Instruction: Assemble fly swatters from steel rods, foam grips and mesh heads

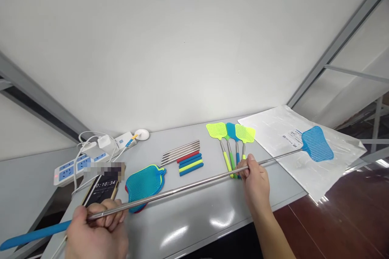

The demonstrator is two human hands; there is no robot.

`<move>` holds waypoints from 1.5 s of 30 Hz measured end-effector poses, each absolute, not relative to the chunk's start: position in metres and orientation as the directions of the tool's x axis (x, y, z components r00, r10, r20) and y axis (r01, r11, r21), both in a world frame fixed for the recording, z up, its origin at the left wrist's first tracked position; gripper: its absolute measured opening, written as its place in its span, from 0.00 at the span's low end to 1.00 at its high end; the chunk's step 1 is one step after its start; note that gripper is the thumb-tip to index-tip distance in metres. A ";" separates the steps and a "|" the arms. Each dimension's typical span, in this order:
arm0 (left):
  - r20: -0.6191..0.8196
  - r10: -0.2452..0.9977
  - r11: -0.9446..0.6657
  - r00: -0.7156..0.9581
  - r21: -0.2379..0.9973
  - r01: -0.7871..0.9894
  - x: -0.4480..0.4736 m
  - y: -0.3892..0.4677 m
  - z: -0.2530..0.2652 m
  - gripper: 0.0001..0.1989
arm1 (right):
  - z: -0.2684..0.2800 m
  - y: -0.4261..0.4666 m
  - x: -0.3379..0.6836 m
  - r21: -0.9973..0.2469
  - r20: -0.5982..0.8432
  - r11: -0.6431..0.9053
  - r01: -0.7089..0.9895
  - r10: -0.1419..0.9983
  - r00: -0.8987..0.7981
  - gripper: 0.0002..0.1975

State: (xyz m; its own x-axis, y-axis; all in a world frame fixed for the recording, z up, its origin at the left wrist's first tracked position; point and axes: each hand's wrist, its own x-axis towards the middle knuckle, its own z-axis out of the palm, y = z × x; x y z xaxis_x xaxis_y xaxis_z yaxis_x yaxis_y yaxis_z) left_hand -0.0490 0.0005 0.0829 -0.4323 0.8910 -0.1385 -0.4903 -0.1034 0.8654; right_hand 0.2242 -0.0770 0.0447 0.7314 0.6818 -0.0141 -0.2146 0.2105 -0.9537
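ok so both hands are on one long blue fly swatter [172, 191], held up at a slant across the gray table [212, 200]. L hand [99, 228] has its fingers curled tight round the metal shaft [203, 181], just beside the blue handle [39, 234], which sticks out to the far left. R hand [255, 184] is clamped on the same shaft w/ thumb + fingers together, closer to the mesh head [318, 144]. That head is way over on the right, in front of a white plastic bag [267, 125] w/ a label.

Other stuff on the table: a stack of loose swatter heads [144, 184] (blue on top) partly behind the shaft, a row of bare metal rods [180, 151], loose handles [191, 164] in red, blue + yellow-green right next to them. 4 short swatters [231, 131] lie just past the R hand, lower ends partly hidden by it.

Left side has a phone [105, 188] w/ a timer, partly blurred, near the L hand, plus a power strip [65, 173] w/ white chargers + cables.
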 end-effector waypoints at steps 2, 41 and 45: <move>-0.139 0.885 -0.107 -0.444 0.869 -0.484 -0.048 0.001 0.083 0.21 | 0.046 -0.077 0.227 -0.951 -0.006 0.222 -0.213 0.679 0.735 0.27; -0.213 0.847 -0.127 -0.487 0.809 -0.573 -0.052 -0.004 0.065 0.20 | 0.073 -0.062 0.276 -0.635 -0.201 0.464 -0.618 0.673 0.712 0.25; -0.217 0.829 -0.140 -0.514 0.811 -0.568 -0.053 -0.002 0.067 0.19 | 0.074 -0.052 0.279 -0.635 -0.184 0.547 -0.545 0.578 0.795 0.25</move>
State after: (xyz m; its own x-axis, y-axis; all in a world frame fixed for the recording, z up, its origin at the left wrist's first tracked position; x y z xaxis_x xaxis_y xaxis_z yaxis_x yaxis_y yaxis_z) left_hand -0.0526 -0.0017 0.0665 -0.5144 0.8295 -0.2175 -0.5684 -0.1400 0.8108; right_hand 0.2788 -0.0516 0.0741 0.7951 0.5780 -0.1839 -0.5448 0.5473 -0.6354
